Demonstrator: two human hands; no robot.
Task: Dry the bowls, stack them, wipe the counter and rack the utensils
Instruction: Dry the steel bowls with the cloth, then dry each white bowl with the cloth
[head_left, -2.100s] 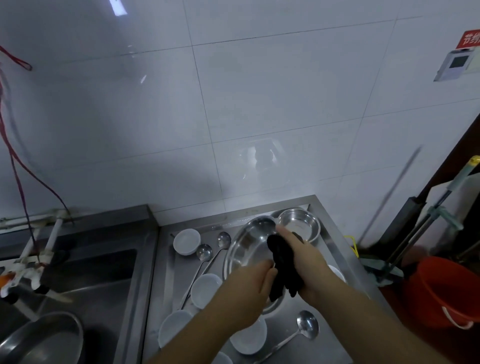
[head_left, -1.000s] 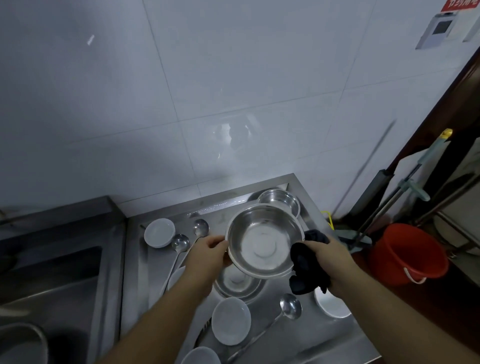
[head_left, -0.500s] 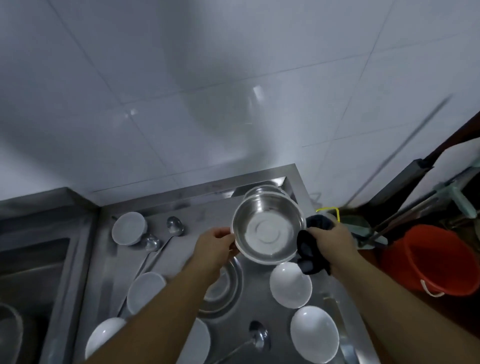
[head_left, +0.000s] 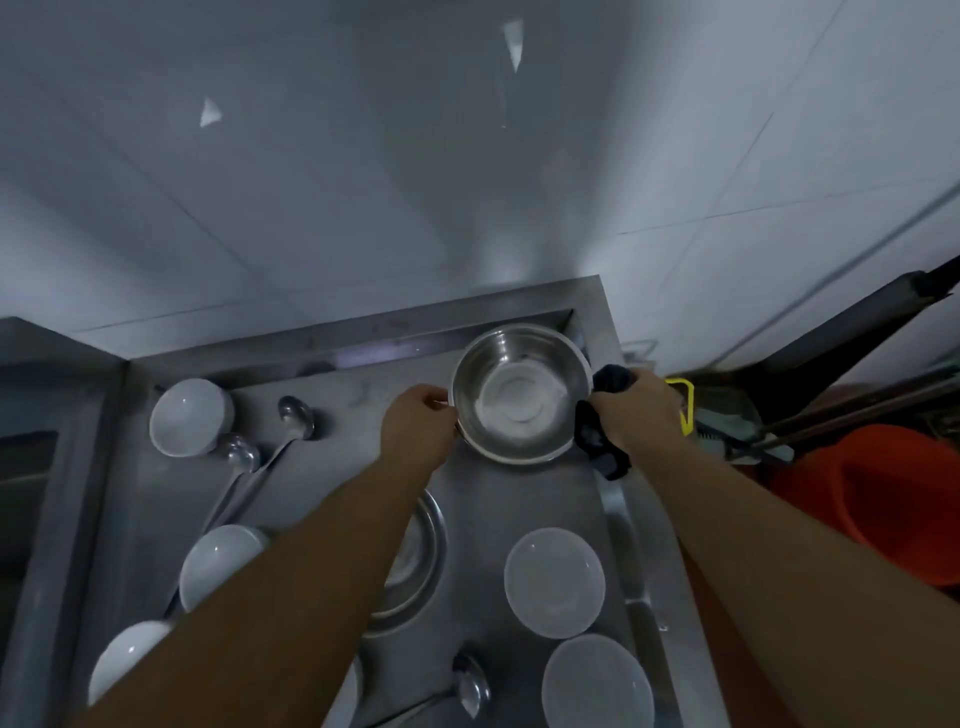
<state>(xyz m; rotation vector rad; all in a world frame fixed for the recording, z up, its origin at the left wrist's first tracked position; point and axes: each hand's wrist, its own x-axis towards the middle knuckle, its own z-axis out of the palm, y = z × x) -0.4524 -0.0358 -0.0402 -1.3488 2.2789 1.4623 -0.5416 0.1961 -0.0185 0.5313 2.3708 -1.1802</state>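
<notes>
A steel bowl sits low at the back right corner of the steel counter. My left hand pinches its left rim. My right hand grips its right rim together with a dark cloth. Whether another bowl lies under it is hidden. A larger steel bowl rests mid-counter, partly behind my left forearm. Several white bowls lie around, one at the back left. Ladles lie at the left, another ladle at the front.
A sink basin lies to the left of the counter. White tiled wall rises directly behind. Right of the counter stand an orange bucket and mop handles. The counter's raised right edge runs beside the white bowls.
The steel bowl was lifted off the counter with both hands, carried back and to the right, and lowered into the back right corner. The camera tilted further down.
</notes>
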